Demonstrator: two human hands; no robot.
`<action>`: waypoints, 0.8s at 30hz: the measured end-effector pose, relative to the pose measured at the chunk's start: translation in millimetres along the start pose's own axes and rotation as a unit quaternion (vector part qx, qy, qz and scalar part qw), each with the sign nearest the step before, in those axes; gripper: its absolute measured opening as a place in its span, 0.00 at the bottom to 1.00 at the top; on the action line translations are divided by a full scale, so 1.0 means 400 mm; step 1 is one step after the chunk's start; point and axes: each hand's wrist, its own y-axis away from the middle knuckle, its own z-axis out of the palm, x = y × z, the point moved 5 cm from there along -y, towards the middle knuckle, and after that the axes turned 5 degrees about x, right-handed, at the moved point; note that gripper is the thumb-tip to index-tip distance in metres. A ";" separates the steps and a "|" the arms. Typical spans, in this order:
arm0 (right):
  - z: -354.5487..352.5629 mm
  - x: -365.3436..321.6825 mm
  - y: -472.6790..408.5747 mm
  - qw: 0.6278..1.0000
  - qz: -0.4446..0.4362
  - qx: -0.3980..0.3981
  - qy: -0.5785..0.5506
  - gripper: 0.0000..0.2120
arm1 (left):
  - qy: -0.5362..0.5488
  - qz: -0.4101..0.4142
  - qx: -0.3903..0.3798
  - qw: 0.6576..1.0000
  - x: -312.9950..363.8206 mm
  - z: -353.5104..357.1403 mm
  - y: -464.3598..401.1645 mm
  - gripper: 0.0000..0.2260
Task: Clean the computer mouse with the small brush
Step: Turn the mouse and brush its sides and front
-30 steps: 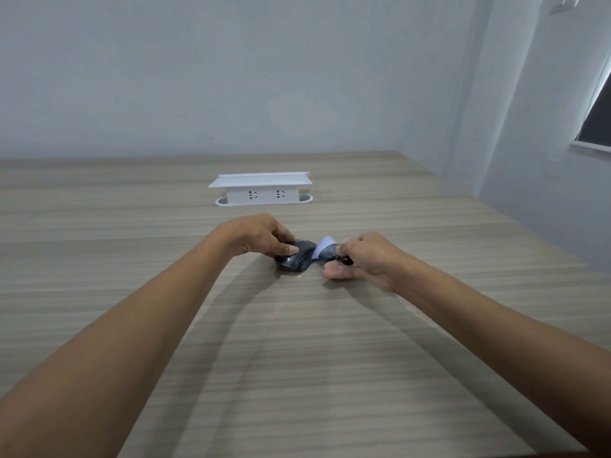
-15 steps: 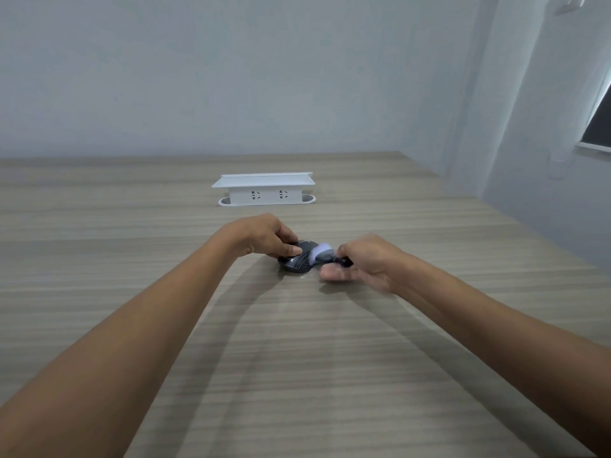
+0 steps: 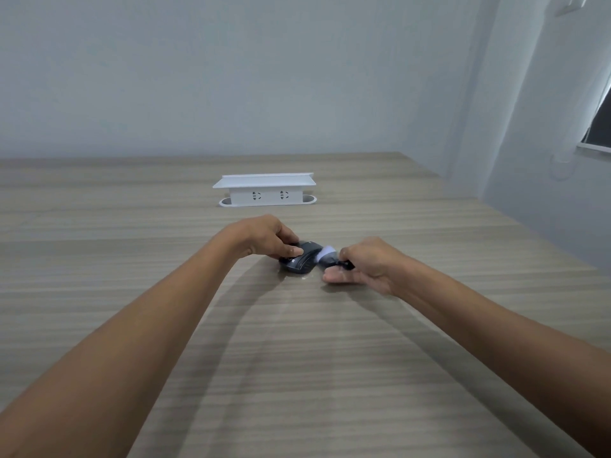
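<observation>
A black computer mouse [image 3: 302, 262] lies on the wooden table [image 3: 297, 358] at mid distance. My left hand [image 3: 264, 238] grips it from the left side, thumb laid along its top. My right hand [image 3: 367, 264] is closed around the dark handle of a small brush [image 3: 327, 254]. The brush's pale bristles touch the right side of the mouse. Most of the handle is hidden inside my fingers.
A white power socket box [image 3: 266, 190] with a flat lid stands on the table behind the mouse. A pale wall runs along the table's far edge, and a window edge [image 3: 600, 127] shows at the right.
The brush head has shifted slightly along the right side of the mouse, and my right hand has moved a little with it. My left hand keeps its hold on the mouse.
</observation>
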 end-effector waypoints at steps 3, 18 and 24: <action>0.020 0.026 -0.002 0.999 0.019 -0.033 0.024 0.09 | 0.003 0.004 -0.004 1.000 0.000 0.001 -0.002 0.21; 0.026 0.010 0.001 0.991 -0.030 -0.029 0.129 0.08 | 0.017 0.004 0.001 1.000 -0.006 0.001 0.001 0.22; -0.022 -0.033 -0.041 0.973 -0.097 0.012 0.208 0.18 | 0.000 0.008 0.003 1.000 -0.009 0.000 0.003 0.22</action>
